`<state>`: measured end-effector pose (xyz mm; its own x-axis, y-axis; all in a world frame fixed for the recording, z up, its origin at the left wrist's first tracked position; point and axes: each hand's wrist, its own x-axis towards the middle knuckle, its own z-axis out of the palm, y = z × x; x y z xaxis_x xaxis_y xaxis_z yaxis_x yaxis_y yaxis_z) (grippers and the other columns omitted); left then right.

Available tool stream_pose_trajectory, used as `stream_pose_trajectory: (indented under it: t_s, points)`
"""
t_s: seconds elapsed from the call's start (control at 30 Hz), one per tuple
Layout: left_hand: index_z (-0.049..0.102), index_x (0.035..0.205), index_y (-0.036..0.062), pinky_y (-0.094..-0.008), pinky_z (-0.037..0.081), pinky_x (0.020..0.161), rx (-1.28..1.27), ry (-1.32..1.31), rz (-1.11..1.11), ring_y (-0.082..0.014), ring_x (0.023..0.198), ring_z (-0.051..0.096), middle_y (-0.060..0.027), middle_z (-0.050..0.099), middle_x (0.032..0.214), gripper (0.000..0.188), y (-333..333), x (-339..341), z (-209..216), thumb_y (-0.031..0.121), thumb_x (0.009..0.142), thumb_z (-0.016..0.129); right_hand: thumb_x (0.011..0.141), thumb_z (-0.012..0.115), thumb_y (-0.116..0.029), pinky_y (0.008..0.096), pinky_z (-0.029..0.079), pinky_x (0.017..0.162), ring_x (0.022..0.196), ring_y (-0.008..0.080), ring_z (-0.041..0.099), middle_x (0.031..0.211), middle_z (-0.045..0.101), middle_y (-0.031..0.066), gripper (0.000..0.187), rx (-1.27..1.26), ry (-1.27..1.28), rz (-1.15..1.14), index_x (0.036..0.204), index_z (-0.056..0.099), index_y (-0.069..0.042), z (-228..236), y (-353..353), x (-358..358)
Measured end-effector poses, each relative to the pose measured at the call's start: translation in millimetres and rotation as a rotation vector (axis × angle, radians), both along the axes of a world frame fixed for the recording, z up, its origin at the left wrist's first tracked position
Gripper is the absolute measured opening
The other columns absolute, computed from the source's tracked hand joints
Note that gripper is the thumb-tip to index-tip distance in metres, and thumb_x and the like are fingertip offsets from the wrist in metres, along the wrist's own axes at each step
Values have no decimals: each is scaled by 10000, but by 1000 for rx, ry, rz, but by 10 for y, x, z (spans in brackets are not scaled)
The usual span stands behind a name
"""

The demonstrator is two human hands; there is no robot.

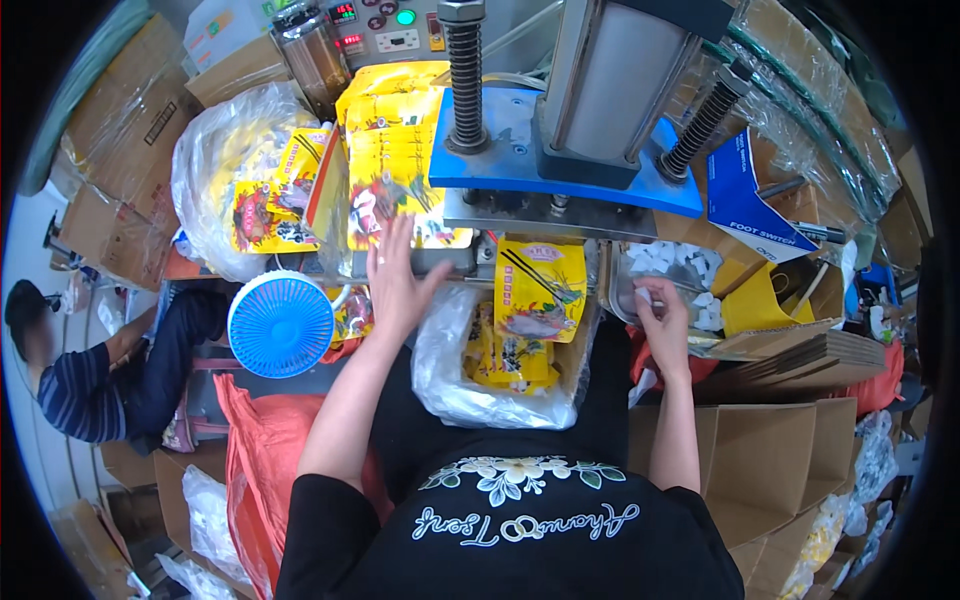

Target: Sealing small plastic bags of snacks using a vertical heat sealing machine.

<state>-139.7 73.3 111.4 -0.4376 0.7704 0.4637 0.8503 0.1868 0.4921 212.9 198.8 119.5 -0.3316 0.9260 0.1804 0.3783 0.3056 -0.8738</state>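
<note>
My left hand (pixel 398 278) is open, fingers spread, its fingertips at the lower end of a row of overlapping yellow printed pouches (pixel 395 150). My right hand (pixel 663 322) pinches a small white piece (pixel 643 292) between thumb and fingers. It is beside a clear tray (pixel 618 300) with many similar white pieces. Between my hands, a single yellow pouch (pixel 542 290) hangs below the edge of a press with a blue plate (pixel 510 115). Under that pouch, a box lined with clear plastic (pixel 440 375) holds more yellow pouches (pixel 515 362).
A blue round fan (pixel 281 324) stands left of my left forearm. Behind it is a plastic bag (pixel 215 170) of yellow pouches. Open cartons (pixel 765 450) and a blue-and-white box (pixel 755 195) are at the right. Another person (pixel 85 385) sits at the far left.
</note>
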Motion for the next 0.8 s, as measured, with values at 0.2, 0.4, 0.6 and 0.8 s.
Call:
stream_pose_trajectory:
  t_s: [0.2, 0.4, 0.6, 0.8]
  points:
    - [688, 1068, 116, -525, 183, 1096, 79, -86, -43, -255, 1121, 549, -34, 655, 1061, 266, -445, -64, -27, 121, 802, 692, 911, 565, -45, 204, 430, 683, 737, 61, 513, 994, 617, -8, 230, -181, 161, -40, 1133, 621, -66, 62, 51, 120]
    - [674, 920, -36, -274, 458, 744, 123, -753, -261, -162, 801, 597, -101, 637, 858, 107, -488, 443, 283, 40, 844, 674, 873, 646, -69, 234, 440, 726, 830, 95, 568, 945, 640, 6, 206, 47, 101, 20, 1076, 626, -36, 304, -132, -166]
    - [703, 896, -25, -240, 453, 695, -29, -735, -389, -89, 781, 585, -60, 650, 840, 98, -520, 817, -280, -13, 799, 693, 815, 709, -128, 341, 485, 788, 905, 261, 615, 928, 678, 125, 197, 188, -324, 536, 983, 684, -27, 851, -460, -647]
    - [686, 913, -51, -229, 463, 650, -236, -963, -467, -59, 722, 582, -22, 665, 806, 212, -512, 913, -303, 160, 902, 662, 831, 705, -153, 305, 469, 881, 1025, 200, 611, 1090, 670, 88, 303, -195, -123, 625, 1108, 659, -40, 614, -342, -725]
